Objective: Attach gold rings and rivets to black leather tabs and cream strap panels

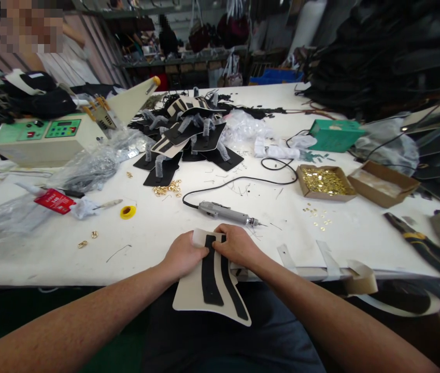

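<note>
Both hands grip a cream panel with two black strips [191, 290] at its far end, while its wide near end overhangs the table edge above my lap. My left hand [184, 255] is closed on the panel's left side, thumb on a black strip. On the right side my right hand [237, 244] pinches it, thumb near the same strip; the fingers beneath are hidden. Just beyond the hands lies a grey electric screwdriver [225, 211] with a black cord. Farther back is a pile of black and cream panels [184, 137] with plastic-wrapped parts.
Gold rings [167, 188] and a yellow tape roll [128, 212] lie on the white table [157, 243]. At right are a cardboard box of gold pieces [326, 182], a green box [335, 134] and pliers [417, 238]. A control machine [48, 137] stands left; a person is behind it.
</note>
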Demonstrator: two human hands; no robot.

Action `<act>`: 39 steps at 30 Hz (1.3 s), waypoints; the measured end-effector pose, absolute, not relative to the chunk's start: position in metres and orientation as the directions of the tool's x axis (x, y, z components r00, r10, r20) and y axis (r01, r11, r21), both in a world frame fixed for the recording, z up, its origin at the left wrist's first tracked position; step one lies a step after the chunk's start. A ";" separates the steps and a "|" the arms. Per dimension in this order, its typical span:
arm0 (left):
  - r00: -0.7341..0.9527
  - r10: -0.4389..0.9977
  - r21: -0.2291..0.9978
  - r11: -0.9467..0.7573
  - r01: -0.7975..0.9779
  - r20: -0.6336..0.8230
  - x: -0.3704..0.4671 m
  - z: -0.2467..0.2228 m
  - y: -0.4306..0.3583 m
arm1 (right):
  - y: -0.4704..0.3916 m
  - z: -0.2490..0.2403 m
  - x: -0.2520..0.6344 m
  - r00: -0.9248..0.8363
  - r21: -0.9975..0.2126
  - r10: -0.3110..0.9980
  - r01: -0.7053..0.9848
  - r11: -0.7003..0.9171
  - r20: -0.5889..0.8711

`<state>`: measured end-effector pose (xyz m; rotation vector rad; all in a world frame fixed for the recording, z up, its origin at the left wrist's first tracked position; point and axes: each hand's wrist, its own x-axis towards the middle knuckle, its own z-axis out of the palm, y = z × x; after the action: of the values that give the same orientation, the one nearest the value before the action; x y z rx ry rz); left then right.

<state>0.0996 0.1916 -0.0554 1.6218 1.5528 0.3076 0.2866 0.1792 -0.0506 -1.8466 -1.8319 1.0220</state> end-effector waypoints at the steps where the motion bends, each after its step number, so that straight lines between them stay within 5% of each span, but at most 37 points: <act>1: 0.188 0.924 0.691 0.103 0.715 -0.333 0.099 -0.055 0.190 | 0.179 -0.050 0.286 -0.090 -0.689 0.965 0.716 -0.108 -0.244; 5: 0.176 0.974 0.651 -0.040 0.758 -0.144 0.093 -0.057 0.183 | 0.179 -0.051 0.286 -0.093 -0.691 0.965 0.715 -0.108 -0.247; 9: 0.372 0.922 0.601 -0.360 0.714 0.110 0.086 -0.066 0.180 | 0.179 -0.055 0.286 -0.090 -0.700 0.966 0.706 -0.110 -0.243; 17: 0.492 0.823 0.536 -0.561 0.631 0.282 0.071 -0.104 0.184 | 0.172 -0.060 0.284 -0.061 -0.719 0.971 0.683 -0.127 -0.229; 24: 0.518 0.805 0.492 -0.589 0.642 0.289 0.067 -0.120 0.190 | 0.125 -0.059 0.351 0.207 -0.796 0.963 0.605 0.014 0.174; 30: 0.505 0.819 0.484 -0.570 0.664 0.271 0.067 -0.120 0.190 | 0.093 -0.057 0.482 0.575 -0.597 0.808 0.695 -0.401 0.127; 39: 0.484 0.831 0.530 -0.551 0.644 0.274 0.069 -0.114 0.187 | 0.111 -0.062 0.516 0.523 -0.453 0.852 0.763 -0.462 0.013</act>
<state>0.0690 0.1871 -0.1140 2.3782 1.2367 0.7260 0.5164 0.1113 -0.0616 -2.3628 -1.3267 0.3017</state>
